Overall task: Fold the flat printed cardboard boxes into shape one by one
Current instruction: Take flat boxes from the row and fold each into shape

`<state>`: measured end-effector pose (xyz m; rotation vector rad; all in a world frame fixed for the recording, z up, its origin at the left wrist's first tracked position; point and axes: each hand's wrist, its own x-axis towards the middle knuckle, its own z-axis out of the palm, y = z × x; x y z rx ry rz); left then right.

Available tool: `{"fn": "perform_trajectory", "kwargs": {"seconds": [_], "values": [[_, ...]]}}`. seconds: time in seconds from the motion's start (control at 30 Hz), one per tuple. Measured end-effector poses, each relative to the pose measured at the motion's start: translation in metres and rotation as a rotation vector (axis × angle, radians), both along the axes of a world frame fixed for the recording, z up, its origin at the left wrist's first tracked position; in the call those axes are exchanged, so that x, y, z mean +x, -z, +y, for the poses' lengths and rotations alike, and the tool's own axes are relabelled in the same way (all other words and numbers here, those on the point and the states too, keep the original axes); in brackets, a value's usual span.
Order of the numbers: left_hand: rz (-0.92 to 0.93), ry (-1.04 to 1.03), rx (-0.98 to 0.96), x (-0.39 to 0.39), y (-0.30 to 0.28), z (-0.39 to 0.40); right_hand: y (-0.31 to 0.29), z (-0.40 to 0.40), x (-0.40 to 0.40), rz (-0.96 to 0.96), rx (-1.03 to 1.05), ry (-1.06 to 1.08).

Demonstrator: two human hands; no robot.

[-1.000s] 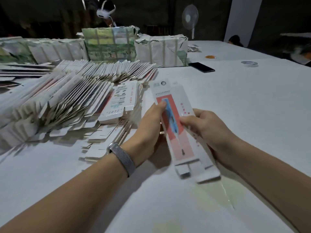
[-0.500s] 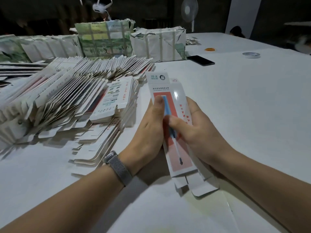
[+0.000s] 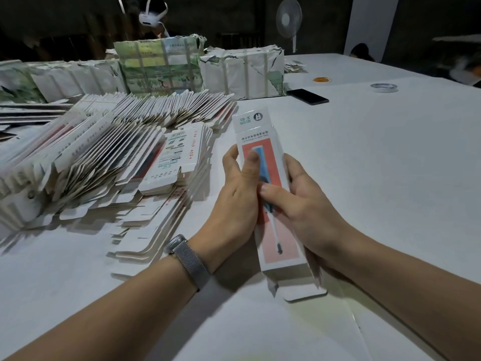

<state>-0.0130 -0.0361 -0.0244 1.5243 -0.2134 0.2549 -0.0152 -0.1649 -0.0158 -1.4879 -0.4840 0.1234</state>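
I have both hands on one printed box [image 3: 270,204], held just above the white counter [image 3: 377,178] in the near middle. My left hand [image 3: 234,201] wraps its left edge, thumb pressed flat on the pink front panel; my right hand [image 3: 304,207] curls around the right edge, thumb across the front and fingers behind. The box runs lengthwise away from me, its near-end flaps hanging open. To the left, a large pile of flat boxes [image 3: 104,157] lies fanned across the counter. Farther off stand wrapped bundles [image 3: 242,71], with a phone [image 3: 307,96] and a tape roll [image 3: 384,87] to the far right.
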Motion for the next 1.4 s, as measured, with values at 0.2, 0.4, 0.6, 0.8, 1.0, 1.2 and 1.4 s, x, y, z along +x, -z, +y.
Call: {"fn": "perform_trajectory", "kwargs": {"seconds": [0.2, 0.4, 0.6, 0.8, 1.0, 1.2, 1.4], "values": [[-0.113, -0.204, 0.199, -0.003, -0.001, 0.002, 0.000, 0.001, 0.003, -0.052, -0.069, 0.087], [-0.075, -0.190, 0.342, -0.009, -0.008, 0.000, -0.005, -0.002, 0.002, -0.093, -0.024, 0.094], [0.105, -0.020, 0.203, -0.010, -0.010, 0.001, -0.007, 0.001, 0.003, -0.052, -0.037, 0.097], [0.153, 0.138, -0.052, -0.008, -0.008, 0.001, -0.004, -0.001, 0.005, -0.043, 0.022, 0.121], [0.154, 0.290, -0.239, -0.006, -0.008, 0.011, -0.005, -0.007, 0.013, -0.017, 0.047, 0.140], [0.207, 0.284, -0.206, -0.006, -0.012, 0.013, -0.008, -0.016, 0.021, 0.110, 0.214, 0.125], [0.258, 0.260, -0.270, -0.008, -0.019, 0.019, -0.007, -0.016, 0.024, 0.141, 0.221, 0.074]]}}
